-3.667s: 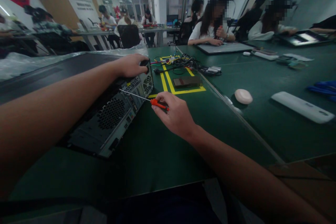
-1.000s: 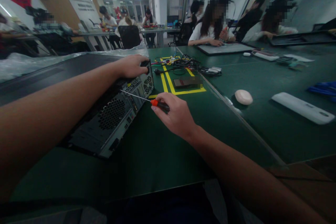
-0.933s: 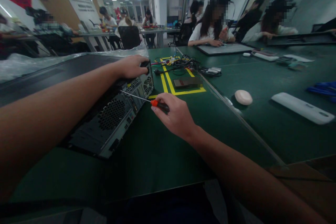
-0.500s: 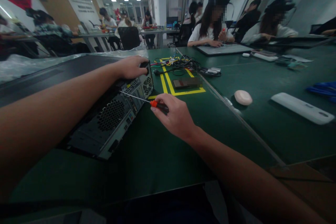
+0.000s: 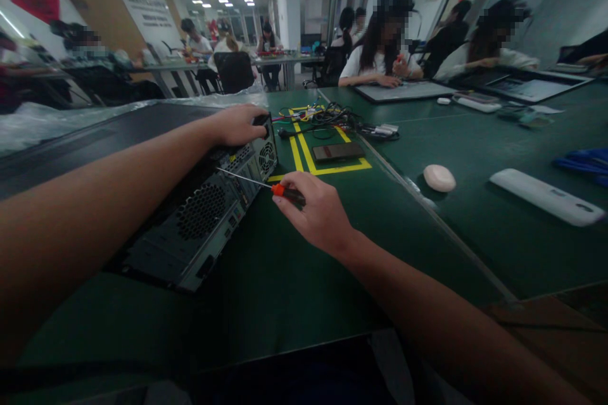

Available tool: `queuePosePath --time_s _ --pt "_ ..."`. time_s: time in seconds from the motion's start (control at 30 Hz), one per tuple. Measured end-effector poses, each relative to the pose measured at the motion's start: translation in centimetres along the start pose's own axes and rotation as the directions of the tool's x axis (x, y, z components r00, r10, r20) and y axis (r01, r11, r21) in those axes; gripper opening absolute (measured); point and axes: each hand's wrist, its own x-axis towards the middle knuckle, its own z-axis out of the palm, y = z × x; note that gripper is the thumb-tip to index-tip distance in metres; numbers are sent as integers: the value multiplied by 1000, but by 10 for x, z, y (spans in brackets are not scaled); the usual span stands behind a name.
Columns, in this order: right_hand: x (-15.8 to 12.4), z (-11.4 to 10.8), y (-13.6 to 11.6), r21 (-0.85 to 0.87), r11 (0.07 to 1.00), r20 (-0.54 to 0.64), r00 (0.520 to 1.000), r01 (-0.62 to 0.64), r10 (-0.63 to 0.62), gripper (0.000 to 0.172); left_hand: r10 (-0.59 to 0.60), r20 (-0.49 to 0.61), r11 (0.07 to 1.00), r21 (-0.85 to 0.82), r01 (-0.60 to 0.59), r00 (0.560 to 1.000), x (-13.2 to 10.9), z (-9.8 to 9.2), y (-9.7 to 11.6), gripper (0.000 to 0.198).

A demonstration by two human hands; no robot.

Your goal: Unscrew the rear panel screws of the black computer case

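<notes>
A black computer case (image 5: 190, 228) lies on its side on the green table, its rear panel with vents and ports facing me. My right hand (image 5: 313, 209) is closed round the dark handle of a screwdriver (image 5: 280, 190) with an orange collar. The thin shaft points left, and its tip meets the upper edge of the rear panel. Over the far top corner of the case rests my left hand (image 5: 242, 124), fingers curled round the edge at a dark opening.
Tangled cables (image 5: 337, 117) and a dark phone (image 5: 338, 151) lie beyond the case by yellow tape. To the right are a pale rounded case (image 5: 439, 178), a white elongated device (image 5: 546, 196) and blue cords (image 5: 584, 163). People sit across the table, one with a flat panel (image 5: 406, 90).
Both hands stay almost where they were, the screwdriver tip still at the panel edge. Across the table, the person at far right has lowered a panel.
</notes>
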Motion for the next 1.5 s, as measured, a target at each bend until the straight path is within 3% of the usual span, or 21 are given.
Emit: queuePosePath --time_s 0.27,0.77,0.97,1.13,1.5 --pt "1 -1 -2 -35 999 2 1000 -24 24 12 15 2 1000 -18 -15 1000 0 0 -1 73" --pt "2 -2 -3 -50 998 15 999 -37 38 29 20 -11 998 -51 -21 1000 -1 -1 0 70" --pt "2 -1 -3 -28 999 -8 1000 -27 27 25 29 -14 998 -52 -30 999 1 1 -2 73" --pt "2 -1 -2 -56 998 11 1000 -6 6 12 21 -12 999 -47 -21 1000 0 0 -1 74" --pt "2 -1 -2 -66 998 23 1000 -4 5 12 12 1 1000 -15 -12 1000 1 0 -1 72"
